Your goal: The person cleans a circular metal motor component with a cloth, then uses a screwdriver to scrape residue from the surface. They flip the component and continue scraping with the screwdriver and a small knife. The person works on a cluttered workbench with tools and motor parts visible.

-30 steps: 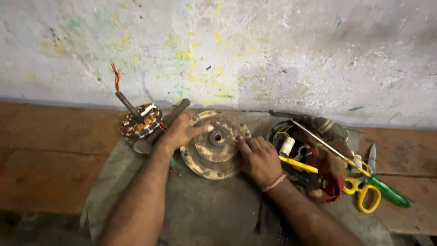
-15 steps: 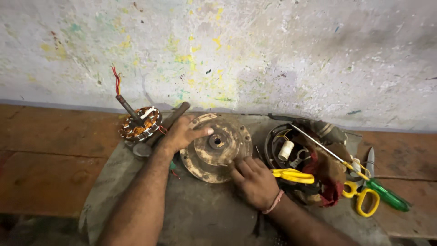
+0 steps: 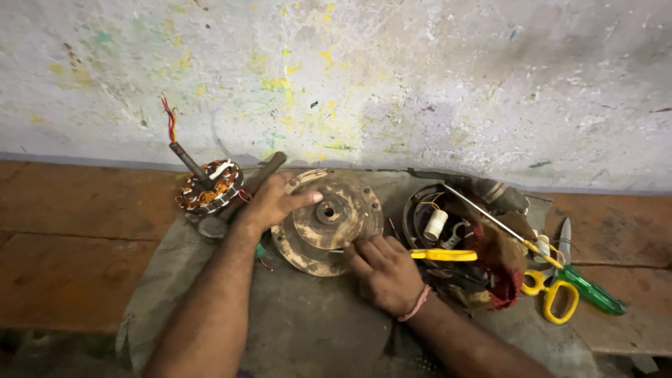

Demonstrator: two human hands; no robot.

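1. Your left hand lies open on the upper left of the round metal cover, thumb stretched toward its centre hole, fingers spread over the rim; it presses rather than grips.
2. Your right hand rests at the cover's lower right edge, fingers curled loosely with the tips touching the rim. You can't tell whether it pinches anything small.
3. The cover sits dusty and flat on a grey cloth spread over the wooden bench, close to the paint-flecked wall.
4. Just left of your left hand stands a copper-wound stator on its shaft, red wires at the top.
5. To your right: a yellow-handled tool beside your knuckles, a second housing full of parts, yellow scissors and a green screwdriver.
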